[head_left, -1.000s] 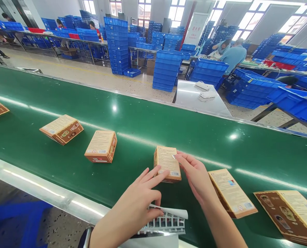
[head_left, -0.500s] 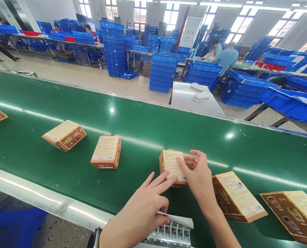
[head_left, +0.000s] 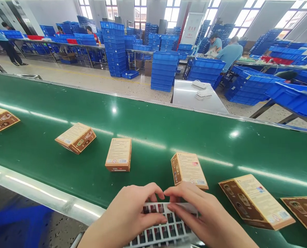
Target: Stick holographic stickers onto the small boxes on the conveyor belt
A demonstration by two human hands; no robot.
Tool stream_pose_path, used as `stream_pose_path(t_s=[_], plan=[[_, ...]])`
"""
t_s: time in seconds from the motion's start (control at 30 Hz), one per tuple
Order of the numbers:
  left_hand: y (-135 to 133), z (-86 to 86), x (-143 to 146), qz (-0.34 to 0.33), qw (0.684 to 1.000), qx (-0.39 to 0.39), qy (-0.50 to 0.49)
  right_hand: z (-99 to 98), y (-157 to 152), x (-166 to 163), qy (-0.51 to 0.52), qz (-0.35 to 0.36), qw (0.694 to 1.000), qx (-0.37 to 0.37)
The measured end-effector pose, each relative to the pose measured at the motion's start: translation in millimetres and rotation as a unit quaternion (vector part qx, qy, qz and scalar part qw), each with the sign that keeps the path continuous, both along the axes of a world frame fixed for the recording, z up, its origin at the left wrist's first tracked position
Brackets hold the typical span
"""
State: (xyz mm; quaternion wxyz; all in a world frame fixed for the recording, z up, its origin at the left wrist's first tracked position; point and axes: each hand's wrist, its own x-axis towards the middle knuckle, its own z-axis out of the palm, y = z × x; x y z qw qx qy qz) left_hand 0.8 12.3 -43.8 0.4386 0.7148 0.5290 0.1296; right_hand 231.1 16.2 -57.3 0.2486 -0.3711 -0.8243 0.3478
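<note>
Both my hands are low in the middle of the head view, over a sheet of small dark stickers in a white grid [head_left: 157, 234]. My left hand [head_left: 129, 213] is closed at the sheet's far edge, fingers curled over and thumb lying on the grid. From the other side my right hand [head_left: 194, 206] pinches the same edge, its thumb on the stickers; its fingertips are partly hidden. Just beyond the right hand, a cream and brown printed carton [head_left: 191, 168] rests on the green belt [head_left: 148, 120], with a small red sticker on its top face.
Left along the belt lie another carton [head_left: 119, 153], a tilted carton [head_left: 77, 137] and a carton at the edge [head_left: 2, 120]. To the right is a carton with a bluish sticker [head_left: 258, 201]. Beyond the belt stand a metal table [head_left: 194, 98], stacked blue crates [head_left: 165, 70] and people.
My hands have left the carton and come back onto the sticker sheet. A red sticker now shows on that carton. The cartons have shifted right.
</note>
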Motion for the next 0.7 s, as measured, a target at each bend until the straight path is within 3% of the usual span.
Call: stream_pose_path(t_s=[0.17, 0.33, 0.5, 0.6, 0.7], plan=[[0.2, 5.8, -9.2, 0.029, 0.997, -0.017, 0.070, -3.5, -1.9, -5.9, -0.022, -0.002, 0.995, 0.096], [-1.6, 4.5, -10.7, 0.020, 0.997, -0.005, 0.069, -9.4, -0.1, -22.8, -0.004, -0.016, 0.969, 0.247], [1.2, 2.2, -8.1, 0.038, 0.998, -0.014, 0.039, -18.2, -3.9, -33.1, 0.014, -0.056, 0.943, 0.328], [0.0, 2.9, -11.3, 0.061, 0.997, -0.031, 0.023, -13.0, -5.3, -27.2, 0.034, -0.048, 0.957, 0.282], [-4.5, 3.5, -20.5, 0.051, 0.999, 0.005, 0.004, -7.7, 2.9, -18.9, 0.098, -0.091, 0.987, 0.091]])
